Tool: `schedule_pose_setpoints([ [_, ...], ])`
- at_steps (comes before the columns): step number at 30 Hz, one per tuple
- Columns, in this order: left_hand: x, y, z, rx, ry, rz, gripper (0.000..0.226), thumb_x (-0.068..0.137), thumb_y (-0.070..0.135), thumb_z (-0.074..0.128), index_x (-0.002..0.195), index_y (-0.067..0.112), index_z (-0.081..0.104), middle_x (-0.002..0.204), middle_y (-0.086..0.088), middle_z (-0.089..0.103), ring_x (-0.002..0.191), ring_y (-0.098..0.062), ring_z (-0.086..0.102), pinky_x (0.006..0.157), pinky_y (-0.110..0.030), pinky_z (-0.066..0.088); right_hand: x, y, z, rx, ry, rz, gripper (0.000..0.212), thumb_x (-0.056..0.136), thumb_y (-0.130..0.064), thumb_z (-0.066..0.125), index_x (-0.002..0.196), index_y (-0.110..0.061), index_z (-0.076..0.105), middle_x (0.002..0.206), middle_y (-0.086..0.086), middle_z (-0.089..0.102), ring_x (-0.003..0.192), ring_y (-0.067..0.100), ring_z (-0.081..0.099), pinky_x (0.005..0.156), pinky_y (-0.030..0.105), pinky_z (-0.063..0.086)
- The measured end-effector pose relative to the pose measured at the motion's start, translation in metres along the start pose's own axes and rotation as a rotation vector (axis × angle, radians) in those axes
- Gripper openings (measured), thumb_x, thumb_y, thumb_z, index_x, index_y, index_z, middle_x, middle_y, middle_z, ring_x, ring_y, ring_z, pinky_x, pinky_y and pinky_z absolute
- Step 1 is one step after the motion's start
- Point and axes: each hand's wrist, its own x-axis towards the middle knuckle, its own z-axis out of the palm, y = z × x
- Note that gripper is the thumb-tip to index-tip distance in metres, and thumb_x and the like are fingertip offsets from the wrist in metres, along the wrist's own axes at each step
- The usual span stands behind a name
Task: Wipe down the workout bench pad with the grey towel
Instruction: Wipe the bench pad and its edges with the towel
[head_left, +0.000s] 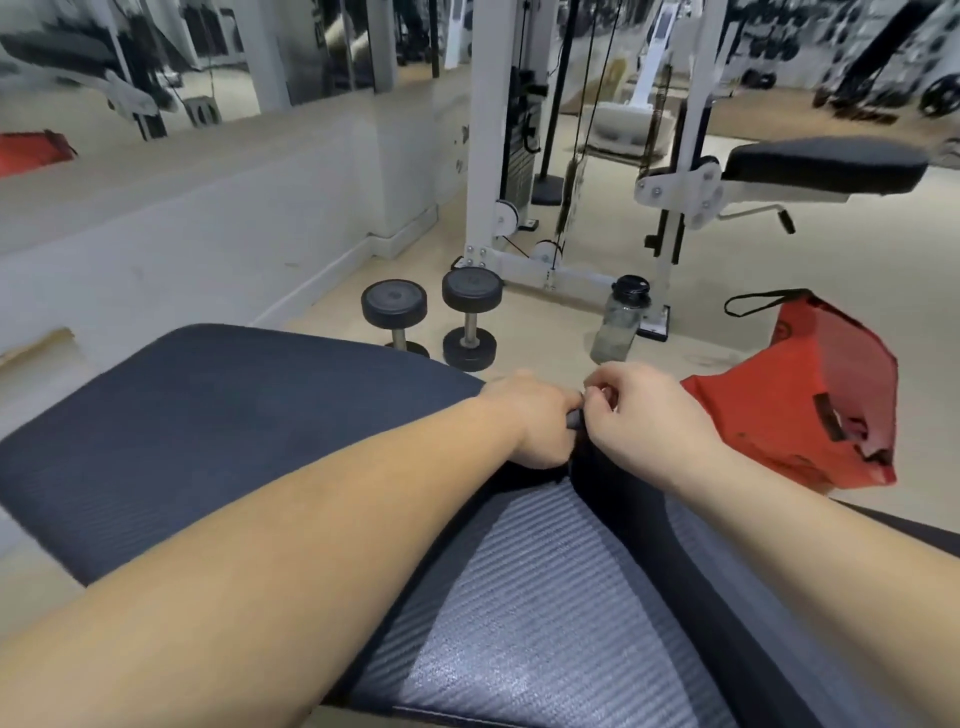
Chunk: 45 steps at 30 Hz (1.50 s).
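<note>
The workout bench pad (223, 421) is dark blue-grey and fills the left and middle of the head view. A grey ribbed towel (540, 603) with dark edges stretches from the bottom of the frame up to my hands. My left hand (535, 421) and my right hand (639, 415) meet at the towel's far end, above the pad's right edge. Both hands pinch a dark fold of the towel between fingers and thumb. My forearms hide part of the pad and the towel's left edge.
On the floor beyond the pad stand two black dumbbells (470, 322), a clear water bottle (621, 322) and a red bag (810, 400). A white cable machine (498, 156) and another padded seat (826, 163) stand farther back. A low wall (182, 218) runs along the left.
</note>
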Motion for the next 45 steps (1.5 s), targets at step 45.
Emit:
schedule_pose_setpoints([
  [45,-0.304,-0.192,0.060,-0.848,0.511,-1.097,0.041,0.073,0.023,0.055,0.109,0.005,0.060,0.110,-0.022,0.068,0.098,-0.041,0.068,0.075,-0.037,0.054,-0.113,-0.217,0.076,0.077,-0.322,-0.345,0.024,0.100,-0.040,0.050,0.089,-0.029,0.067,0.086,-0.014,0.063,0.088,0.016,0.062,0.076,0.035,0.054],
])
